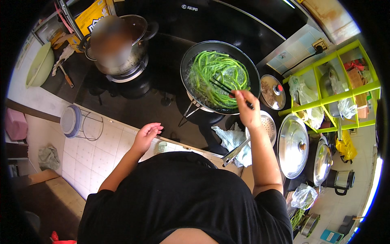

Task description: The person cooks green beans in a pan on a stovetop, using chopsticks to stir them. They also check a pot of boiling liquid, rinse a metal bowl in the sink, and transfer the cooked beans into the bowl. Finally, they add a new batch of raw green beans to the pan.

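My right hand [246,108] grips a pair of dark chopsticks [222,86], their tips among long green beans [205,71]. The beans lie coiled in bubbling liquid inside a wide dark wok [184,65], which stands on the right side of the black stove. My left hand [147,136] is held by the stove's front edge with its fingers loosely extended and nothing in them. Beside my right forearm are a perforated skimmer [268,124] with a metal handle and a crumpled pale blue cloth [230,137].
A lidded pot [126,67], partly blurred, sits on the left burner. Right of the wok are a small glass lid [273,92], a large metal lid [291,146] and a green rack [339,92]. A pale green basin [39,67] is far left; a stool [71,121] stands below.
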Motion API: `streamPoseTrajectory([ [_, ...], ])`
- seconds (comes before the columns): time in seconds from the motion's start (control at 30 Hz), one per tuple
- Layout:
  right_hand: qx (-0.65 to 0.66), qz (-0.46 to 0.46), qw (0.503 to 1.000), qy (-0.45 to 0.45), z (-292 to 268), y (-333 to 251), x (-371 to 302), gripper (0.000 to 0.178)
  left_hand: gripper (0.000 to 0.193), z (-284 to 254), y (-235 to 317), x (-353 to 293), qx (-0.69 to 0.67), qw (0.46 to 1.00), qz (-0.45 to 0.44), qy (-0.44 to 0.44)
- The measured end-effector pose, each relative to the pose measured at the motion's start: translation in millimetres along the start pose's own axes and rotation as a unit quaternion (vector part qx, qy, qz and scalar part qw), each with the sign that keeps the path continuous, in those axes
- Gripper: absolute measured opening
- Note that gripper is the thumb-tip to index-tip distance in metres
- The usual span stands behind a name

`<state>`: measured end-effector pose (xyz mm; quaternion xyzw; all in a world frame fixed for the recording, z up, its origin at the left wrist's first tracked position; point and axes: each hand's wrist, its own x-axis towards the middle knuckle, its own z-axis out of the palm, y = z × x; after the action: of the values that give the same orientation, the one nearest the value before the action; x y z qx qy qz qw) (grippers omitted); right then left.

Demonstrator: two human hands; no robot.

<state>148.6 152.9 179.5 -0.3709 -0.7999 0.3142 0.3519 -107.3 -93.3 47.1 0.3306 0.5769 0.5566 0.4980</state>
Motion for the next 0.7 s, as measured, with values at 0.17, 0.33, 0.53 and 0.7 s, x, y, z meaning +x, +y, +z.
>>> streamPoseTrajectory([
  [0.17,0.006,-0.048,0.999,-0.024,-20,-28,0,0.015,0.027,-4,-1,-2,-0.014,1.0,-0.003,0.021],
  [0.33,0.007,0.015,0.998,0.057,-39,-49,-6,0.018,0.027,-1,2,-6,-0.025,0.999,-0.029,0.02],
  [0.53,0.012,0.063,0.989,0.131,-59,-54,-35,0.019,0.027,-4,6,-5,-0.01,0.999,-0.03,0.026],
  [0.7,-0.131,-0.036,0.986,0.102,-69,-48,-61,0.016,0.028,-3,-1,-1,-0.011,1.0,-0.027,0.001],
])
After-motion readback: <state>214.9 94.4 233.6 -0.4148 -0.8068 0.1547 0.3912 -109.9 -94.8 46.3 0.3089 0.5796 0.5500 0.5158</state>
